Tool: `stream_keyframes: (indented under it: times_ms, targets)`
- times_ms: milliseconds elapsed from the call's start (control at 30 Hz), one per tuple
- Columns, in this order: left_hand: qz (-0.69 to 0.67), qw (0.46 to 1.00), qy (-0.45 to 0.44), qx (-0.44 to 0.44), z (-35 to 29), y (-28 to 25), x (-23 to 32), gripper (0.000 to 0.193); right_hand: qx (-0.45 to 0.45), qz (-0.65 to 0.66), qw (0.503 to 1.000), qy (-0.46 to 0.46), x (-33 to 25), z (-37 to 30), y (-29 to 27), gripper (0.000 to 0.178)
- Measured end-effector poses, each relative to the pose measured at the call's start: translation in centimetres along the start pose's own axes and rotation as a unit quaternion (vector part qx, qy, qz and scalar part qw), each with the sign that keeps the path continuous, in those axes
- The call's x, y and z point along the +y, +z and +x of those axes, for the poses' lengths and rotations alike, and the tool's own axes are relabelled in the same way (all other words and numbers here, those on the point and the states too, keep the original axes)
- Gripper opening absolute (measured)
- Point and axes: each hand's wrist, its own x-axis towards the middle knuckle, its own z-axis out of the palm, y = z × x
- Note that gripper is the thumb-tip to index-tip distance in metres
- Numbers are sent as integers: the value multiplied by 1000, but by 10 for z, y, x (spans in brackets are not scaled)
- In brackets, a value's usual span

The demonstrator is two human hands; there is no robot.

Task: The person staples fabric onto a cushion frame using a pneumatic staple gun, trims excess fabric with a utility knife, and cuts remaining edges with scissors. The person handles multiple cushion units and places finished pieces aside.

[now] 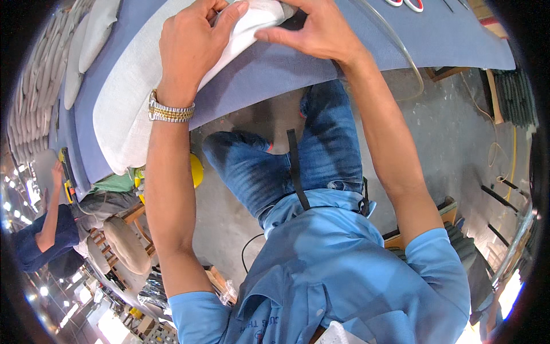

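A long white and pale grey fabric piece, like a padded cover, lies across the blue-grey table top, its folded end raised at the top of the view. My left hand, with a silver and gold watch at the wrist, is closed on the fold, its thumb pressed along the cloth. Across from it my right hand grips the end of the same piece, its thumb stretched against the white side. The frame's top edge cuts off that hand's fingertips. Between its thumb and forefinger shows a dark patch I cannot make out.
Stacked grey padded pieces fill the table's left end. Red-handled scissors lie at the far right, near a clear hose that hangs over the table's edge. At left, another person's arm reaches toward the table. Dark bundles stand right.
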Motion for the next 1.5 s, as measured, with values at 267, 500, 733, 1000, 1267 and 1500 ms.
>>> stream_keyframes:
  times_ms: [267, 500, 733, 1000, 1267, 1500]
  targets:
    - [92, 978, 181, -49, -20, -8, 15, 63, 72, -39, 997, 3, 20, 1, 11, 36]
    - [162, 948, 275, -11, 10, 0, 11, 35, 100, 146, 976, 129, 25, 11, 2, 19]
    - [130, 950, 272, -83, 29, 9, 10, 30, 103, 144, 973, 148, 21, 12, -7, 21]
    - [121, 944, 278, -131, 52, 7, 10, 17, 77, 148, 971, 173, 22, 12, -6, 27]
    - [49, 957, 240, -156, 61, -9, 20, 17, 40, 32, 972, 230, -4, 14, 1, 37]
    - [12, 963, 240, -120, 57, -35, 19, 19, 84, 7, 994, 65, -7, 30, -1, 32]
